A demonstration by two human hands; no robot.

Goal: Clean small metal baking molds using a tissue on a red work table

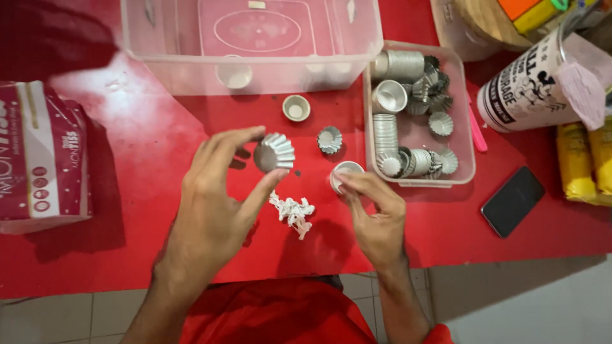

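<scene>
The left hand (217,204) pinches 1 fluted tin mould (275,153); the right hand (373,213) grips a small white cup (343,172), half hidden by fingers, near the red table's (127,165) front edge.

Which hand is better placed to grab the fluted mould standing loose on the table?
Right, probably. The right hand rests on a small white cup just below the loose fluted mould. The left hand is farther off and already pinches another fluted mould.
</scene>
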